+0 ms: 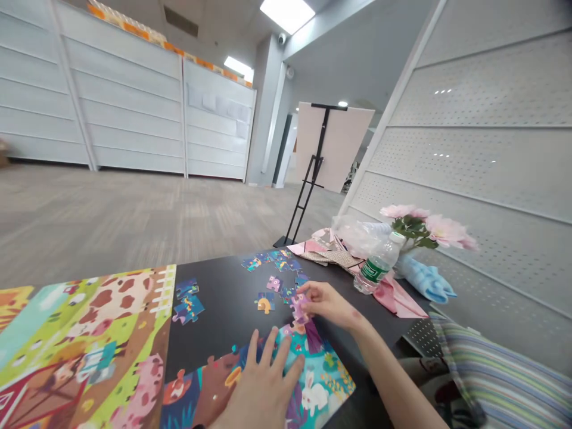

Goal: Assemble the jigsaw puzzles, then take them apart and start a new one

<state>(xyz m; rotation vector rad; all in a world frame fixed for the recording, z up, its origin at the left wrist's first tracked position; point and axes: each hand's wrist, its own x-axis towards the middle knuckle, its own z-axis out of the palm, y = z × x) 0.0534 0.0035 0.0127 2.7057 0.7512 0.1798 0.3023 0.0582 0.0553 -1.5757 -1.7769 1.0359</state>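
My left hand [268, 381] lies flat with fingers spread on a partly joined jigsaw puzzle [319, 372], which shows a white rabbit, teal ground and purple trunks. Between the thumb and fingers of my right hand [328, 304] is a pink-purple puzzle piece [300, 308], at the puzzle's upper edge. Whether that piece touches the puzzle I cannot tell. Just beyond it lie loose pieces: a purple one [274, 283], one with an orange shape [265, 304], and several dark blue ones [286, 262]. More blue pieces [188, 308] rest to the left.
A farm picture sheet [107, 333] covers the table's left side. At right stand a water bottle [378, 265] and pink flowers [442, 229], with a blue cloth [429, 280] and pink fabric [397, 295]. A striped cushion [513, 369] is at lower right; an easel [313, 167] stands beyond the table.
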